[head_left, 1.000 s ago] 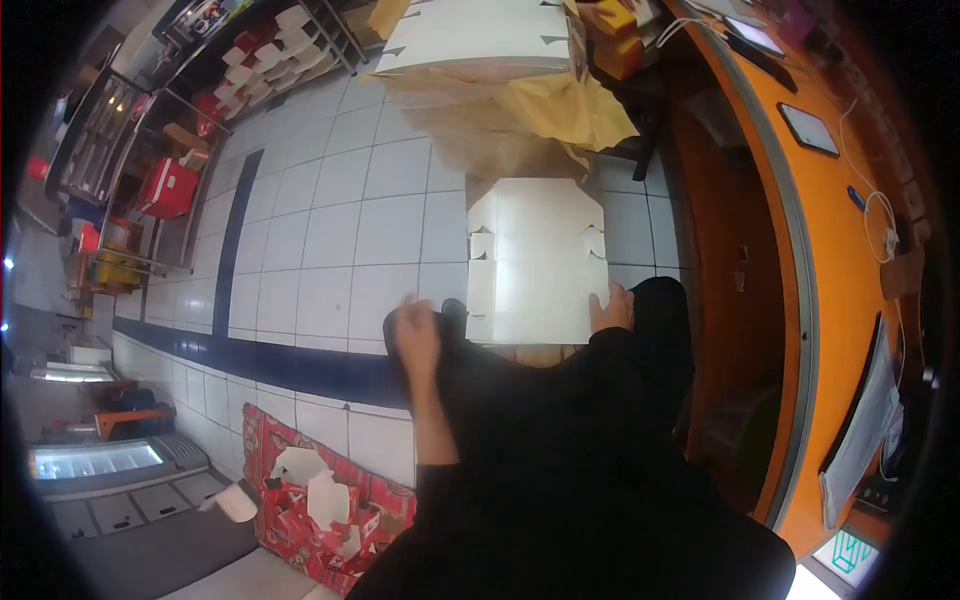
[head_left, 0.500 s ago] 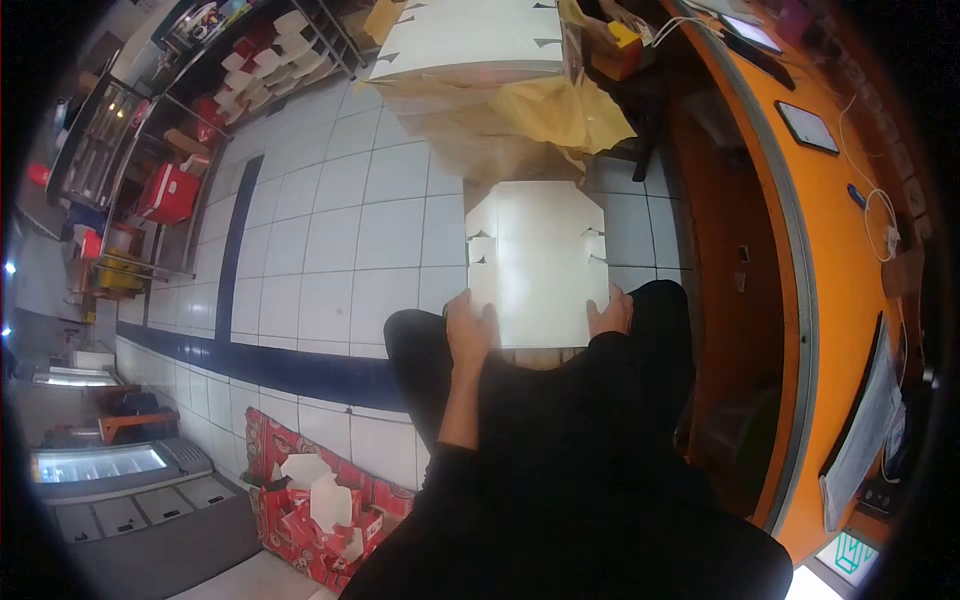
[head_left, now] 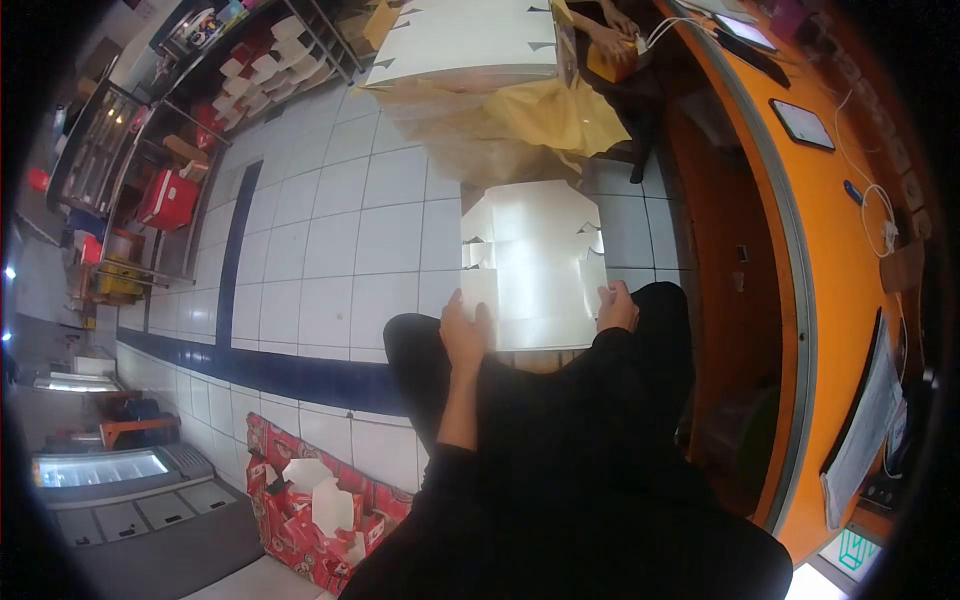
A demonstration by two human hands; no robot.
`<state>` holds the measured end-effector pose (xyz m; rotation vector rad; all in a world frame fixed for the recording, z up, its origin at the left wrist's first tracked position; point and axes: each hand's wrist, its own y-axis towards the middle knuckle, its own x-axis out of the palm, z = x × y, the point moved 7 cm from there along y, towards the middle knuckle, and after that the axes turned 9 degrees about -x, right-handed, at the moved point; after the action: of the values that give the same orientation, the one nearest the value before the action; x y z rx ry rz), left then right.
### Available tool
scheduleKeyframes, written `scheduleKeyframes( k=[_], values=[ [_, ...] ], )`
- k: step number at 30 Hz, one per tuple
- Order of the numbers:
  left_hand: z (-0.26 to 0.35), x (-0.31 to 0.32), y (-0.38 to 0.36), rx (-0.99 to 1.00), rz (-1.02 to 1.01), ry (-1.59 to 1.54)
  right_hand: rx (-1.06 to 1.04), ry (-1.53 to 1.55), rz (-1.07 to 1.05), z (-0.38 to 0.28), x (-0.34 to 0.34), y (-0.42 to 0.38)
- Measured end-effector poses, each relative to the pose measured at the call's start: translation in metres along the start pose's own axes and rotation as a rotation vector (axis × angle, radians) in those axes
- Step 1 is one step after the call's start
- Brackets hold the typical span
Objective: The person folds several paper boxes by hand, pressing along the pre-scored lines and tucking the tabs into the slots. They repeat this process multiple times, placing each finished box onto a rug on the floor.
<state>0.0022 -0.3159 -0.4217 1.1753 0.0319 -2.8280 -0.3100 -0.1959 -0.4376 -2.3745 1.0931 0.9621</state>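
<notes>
A white cardboard box blank [head_left: 540, 270] with notched side flaps lies over my lap, its plain side up. My left hand [head_left: 466, 335] grips its left edge near the bottom corner, thumb on top. At the opposite edge my right hand [head_left: 618, 306] has its fingers closed on the board, fingertips curling onto the top face. The side panels look slightly bent along their creases. Just beyond stands a pile of white box blanks [head_left: 465, 40] with torn brown wrapping paper [head_left: 560, 115] hanging from its near side.
Another person's hands [head_left: 618, 35] hold a yellow-and-red box [head_left: 612, 66] beyond the pile. An orange counter [head_left: 800, 300] with a phone [head_left: 803, 123] runs along the right. A red patterned carton [head_left: 265, 440] of folded boxes stands lower left. White boxes [head_left: 275, 70] stack by a metal rack.
My right fingers have risen and curled over the blank's edge. My left hand has shifted slightly left, and the side panels look more bent. The other person's hands have come over the yellow-and-red box.
</notes>
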Motion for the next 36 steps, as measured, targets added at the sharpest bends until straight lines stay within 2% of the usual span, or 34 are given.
scheduleKeyframes(
  k=[3, 5, 6, 8, 10, 12, 13, 15, 17, 18, 19, 21, 22, 24, 25, 28, 36],
  values=[
    [0.003, -0.001, -0.001, -0.043, -0.084, 0.029, -0.076, -0.006, 0.090, -0.013, -0.010, -0.002],
    [0.007, -0.004, -0.003, -0.023, -0.069, 0.027, -0.095, 0.057, 0.182, -0.022, -0.024, -0.002],
    [0.013, -0.007, -0.004, -0.002, -0.056, 0.024, -0.094, 0.055, 0.185, -0.016, -0.022, 0.003],
    [0.021, -0.009, -0.005, -0.025, -0.075, 0.064, 0.021, 0.320, 0.056, 0.004, -0.009, 0.014],
    [0.020, -0.005, -0.004, -0.048, -0.090, 0.105, -0.012, 0.390, 0.079, 0.007, -0.008, 0.020],
    [0.026, -0.007, -0.003, 0.047, -0.044, 0.077, -0.047, 0.463, 0.095, 0.006, -0.008, 0.023],
    [0.023, -0.009, 0.000, 0.045, -0.042, 0.078, -0.061, 0.396, 0.073, 0.005, -0.008, 0.023],
    [0.009, 0.005, 0.003, -0.087, -0.334, -0.038, -0.074, 0.327, 0.052, 0.001, -0.011, 0.022],
    [0.028, -0.008, -0.004, -0.038, -0.351, 0.052, -0.084, 0.153, -0.085, -0.011, -0.007, 0.015],
    [0.036, -0.012, -0.009, 0.013, -0.365, 0.142, -0.081, 0.152, -0.087, -0.022, -0.010, 0.008],
    [0.032, -0.009, -0.011, 0.011, -0.368, 0.144, -0.126, 0.079, -0.140, -0.040, -0.012, -0.002],
    [0.038, 0.003, -0.021, 0.169, -0.315, 0.355, -0.215, -0.053, -0.279, -0.061, -0.004, -0.015],
    [0.037, 0.008, -0.026, 0.168, -0.318, 0.357, -0.212, -0.053, -0.281, -0.062, 0.001, -0.021],
    [0.045, 0.014, -0.034, 0.298, -0.192, 0.414, -0.442, -0.160, -0.293, -0.079, 0.014, -0.034],
    [0.043, 0.021, -0.035, 0.320, -0.229, 0.501, -0.491, -0.296, -0.361, -0.079, 0.022, -0.040],
    [0.050, 0.027, -0.042, 0.330, -0.299, 0.555, -0.539, -0.448, -0.401, -0.076, 0.033, -0.047],
    [0.066, 0.025, -0.028, 0.379, -0.262, 0.555, -0.518, -0.351, -0.397, -0.064, 0.030, -0.037]
  ],
)
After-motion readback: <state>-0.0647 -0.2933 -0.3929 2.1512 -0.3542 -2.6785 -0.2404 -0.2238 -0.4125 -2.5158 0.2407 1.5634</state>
